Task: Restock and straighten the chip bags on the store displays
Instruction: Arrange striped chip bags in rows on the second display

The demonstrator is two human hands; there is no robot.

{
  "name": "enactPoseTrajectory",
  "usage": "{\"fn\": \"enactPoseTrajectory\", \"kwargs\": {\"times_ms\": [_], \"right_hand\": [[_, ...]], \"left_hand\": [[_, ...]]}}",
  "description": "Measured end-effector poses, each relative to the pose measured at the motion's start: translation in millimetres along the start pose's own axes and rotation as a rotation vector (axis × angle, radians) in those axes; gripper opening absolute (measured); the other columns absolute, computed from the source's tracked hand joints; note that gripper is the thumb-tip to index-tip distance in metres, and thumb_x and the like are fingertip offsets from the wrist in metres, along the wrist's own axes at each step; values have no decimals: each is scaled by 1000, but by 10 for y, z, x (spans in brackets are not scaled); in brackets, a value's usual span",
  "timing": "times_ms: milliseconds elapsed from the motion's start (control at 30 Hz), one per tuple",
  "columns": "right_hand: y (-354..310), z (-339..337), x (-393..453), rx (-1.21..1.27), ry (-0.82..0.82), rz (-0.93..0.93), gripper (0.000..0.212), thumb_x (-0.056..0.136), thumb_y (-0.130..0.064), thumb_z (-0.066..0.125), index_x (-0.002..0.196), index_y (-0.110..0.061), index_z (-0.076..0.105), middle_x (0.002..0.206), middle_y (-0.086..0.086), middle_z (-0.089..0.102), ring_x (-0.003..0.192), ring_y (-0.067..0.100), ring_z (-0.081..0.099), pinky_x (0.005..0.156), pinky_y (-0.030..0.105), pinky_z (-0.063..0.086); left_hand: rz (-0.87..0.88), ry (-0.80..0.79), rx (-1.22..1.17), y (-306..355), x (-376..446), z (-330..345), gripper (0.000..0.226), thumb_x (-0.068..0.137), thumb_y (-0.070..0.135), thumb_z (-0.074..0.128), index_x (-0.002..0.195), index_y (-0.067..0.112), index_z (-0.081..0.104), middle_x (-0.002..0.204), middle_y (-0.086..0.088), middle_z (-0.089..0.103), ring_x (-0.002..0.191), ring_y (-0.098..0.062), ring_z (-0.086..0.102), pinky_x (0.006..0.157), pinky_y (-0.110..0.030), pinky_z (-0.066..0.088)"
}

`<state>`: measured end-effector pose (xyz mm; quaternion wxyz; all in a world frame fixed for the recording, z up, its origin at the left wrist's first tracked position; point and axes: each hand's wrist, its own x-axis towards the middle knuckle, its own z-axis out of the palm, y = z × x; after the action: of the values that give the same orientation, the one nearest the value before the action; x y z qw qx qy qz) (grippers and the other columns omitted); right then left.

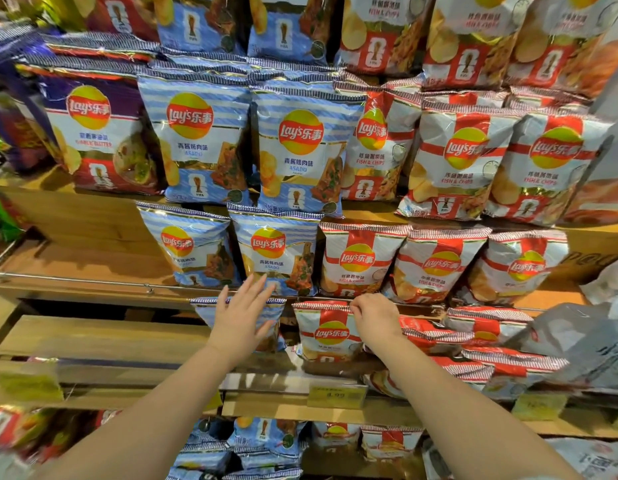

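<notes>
The left hand (243, 315) lies flat, fingers straight and spread, against the front of a blue bag (205, 311) standing on a wooden shelf (103, 336). Just right of the blue bag stands a red bag (326, 332), and the right hand (375, 318) pinches its crimped top edge with curled fingers. Further right of the red bag, more red-and-white bags (487, 327) lie tipped over in a loose heap. Directly above the blue bag, two more blue bags (276, 252) stand upright behind a metal rail (75, 280). Below the red bag, a yellow price tag (335, 394) sits on the shelf edge.
</notes>
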<state>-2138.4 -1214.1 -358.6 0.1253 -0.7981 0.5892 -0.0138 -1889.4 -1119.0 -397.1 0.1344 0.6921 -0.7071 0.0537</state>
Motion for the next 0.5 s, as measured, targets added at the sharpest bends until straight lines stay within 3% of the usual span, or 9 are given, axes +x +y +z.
{"fn": "enactPoseTrajectory", "kwargs": {"times_ms": [67,133,233,333,400,500], "right_hand": [[30,14,-7,-28,20,-35,30,100,-31,40,117,-23,63,120,-7,61,114,16,50,97,32,38],[44,9,-18,-4,7,-42,30,100,-30,41,117,-23,65,118,-5,64,113,16,53,97,32,39],[84,27,-29,181,-8,-1,29,99,-26,45,116,-17,67,116,-1,66,110,17,56,97,31,42],[141,0,-25,314,-30,20,27,99,-23,46,115,-13,66,114,2,66,109,20,56,95,31,43],[168,-35,-7,347,-34,24,27,99,-24,47,114,-13,67,113,2,66,109,20,57,93,30,43],[173,-19,15,226,-1,-32,32,99,-31,46,123,-17,62,125,-1,61,122,18,50,103,30,36]], "left_hand": [[29,14,22,148,23,26,81,64,39,85,135,21,51,140,-1,52,132,-18,35,104,-49,17],[59,32,40,289,68,57,71,61,40,86,125,20,62,130,1,60,125,-17,51,103,-49,21],[45,65,-46,448,169,102,49,67,32,85,113,21,69,112,6,70,113,-16,62,108,-50,27],[72,102,-48,493,277,149,42,63,25,88,103,22,73,98,8,73,106,-18,66,105,-53,31],[99,117,-10,520,349,142,47,61,27,89,105,22,73,104,5,72,109,-20,65,104,-52,23],[126,89,84,576,418,129,66,56,39,89,116,21,69,121,1,66,117,-22,60,106,-55,30]]}}
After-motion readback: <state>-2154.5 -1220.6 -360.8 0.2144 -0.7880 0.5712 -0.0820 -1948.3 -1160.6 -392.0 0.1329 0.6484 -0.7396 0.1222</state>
